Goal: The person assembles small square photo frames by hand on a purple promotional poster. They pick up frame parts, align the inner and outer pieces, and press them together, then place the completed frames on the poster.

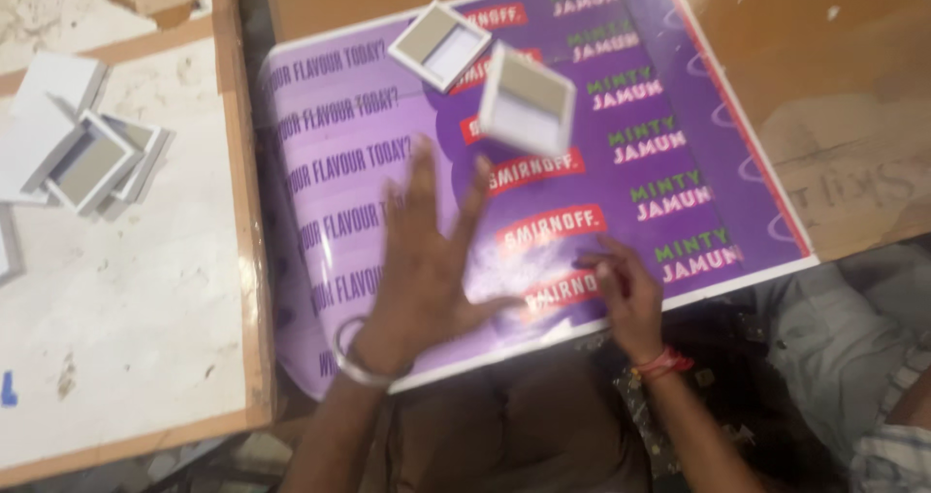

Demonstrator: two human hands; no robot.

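My left hand [422, 260] is spread open over a purple printed sheet [669, 125], fingers apart and blurred with motion. Just beyond its fingertips a small white open box [527, 100] is tilted, apart from the hand and seemingly in the air. Another small white box tray [438, 44] lies flat further up the sheet. My right hand [626, 294] rests near the sheet's lower edge with fingers curled; whether it pinches anything is unclear. A metal bangle circles my left wrist, a red thread my right.
To the left stands a white board with a wooden frame [254, 260], bearing several stacked white box trays [92, 159]. A brown wooden surface [834, 86] lies beyond the sheet on the right. My lap and grey cloth [844, 328] are below.
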